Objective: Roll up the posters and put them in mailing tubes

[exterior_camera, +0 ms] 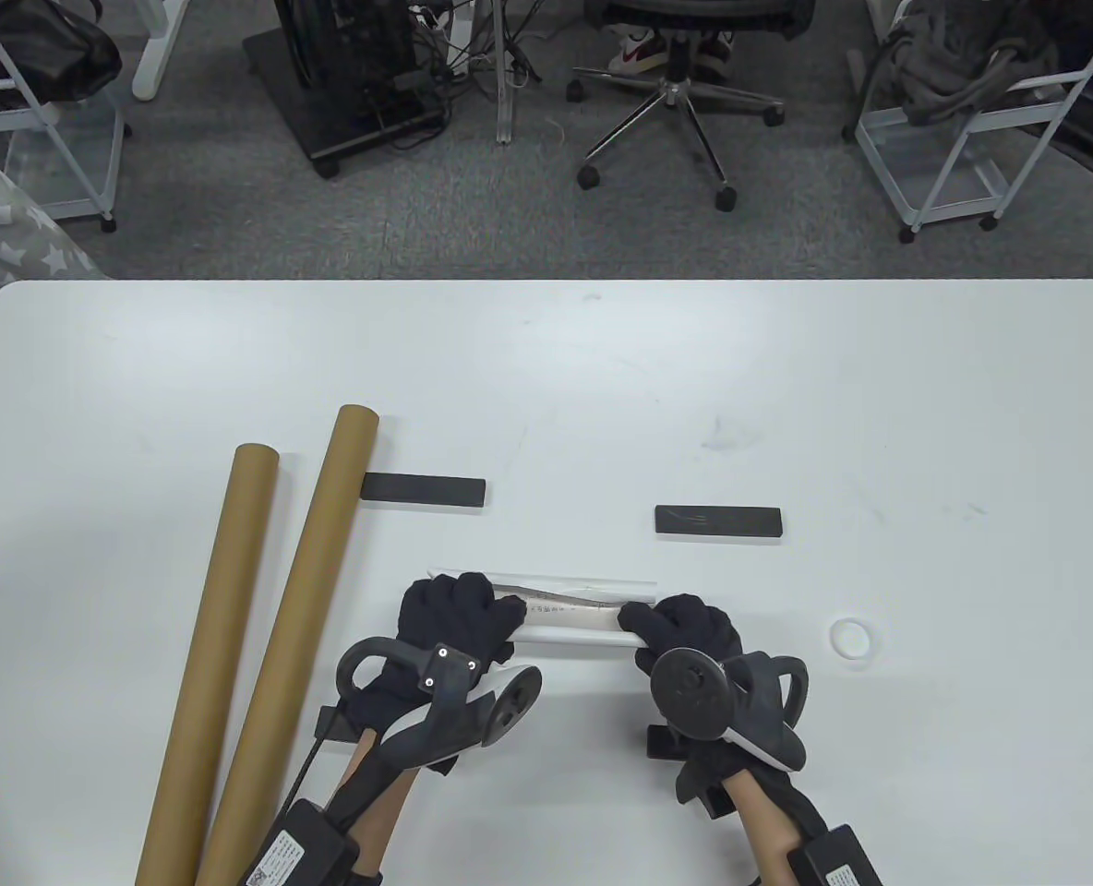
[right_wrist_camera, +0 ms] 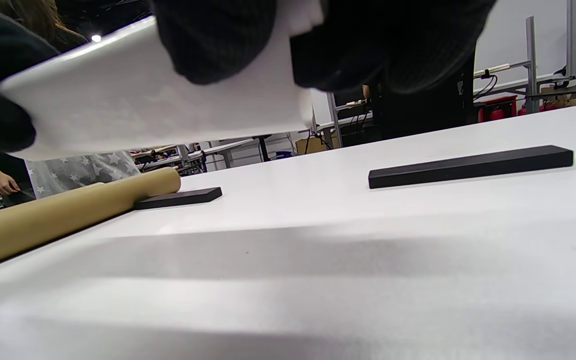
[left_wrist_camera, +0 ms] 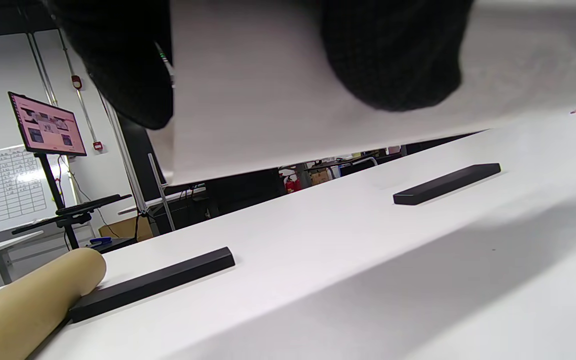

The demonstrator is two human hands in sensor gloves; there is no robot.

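Table view: a white table [exterior_camera: 602, 388] stands on grey carpet with a chair [exterior_camera: 676, 83] and carts beyond it; near its front edge the left hand [exterior_camera: 454, 618] and right hand [exterior_camera: 685, 632] each curl round an end of the rolled poster [exterior_camera: 570, 614], with 2 tubes [exterior_camera: 260, 637] left of the poster, 2 bars [exterior_camera: 424, 488] behind it and a white ring [exterior_camera: 851, 638] to its right. Left wrist view: fingers [left_wrist_camera: 393, 55] clamp the poster [left_wrist_camera: 248, 100] above the table, the bars [left_wrist_camera: 445, 183] beyond it and 1 tube end [left_wrist_camera: 33, 300] cut off at the corner. Right wrist view: fingers [right_wrist_camera: 218, 40] clasp the poster [right_wrist_camera: 143, 105], the bars [right_wrist_camera: 470, 165] and a tube [right_wrist_camera: 68, 215] beyond; the grip is largely hidden by the glove.

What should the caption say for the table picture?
Both gloved hands hold a rolled poster beside two cardboard tubes.
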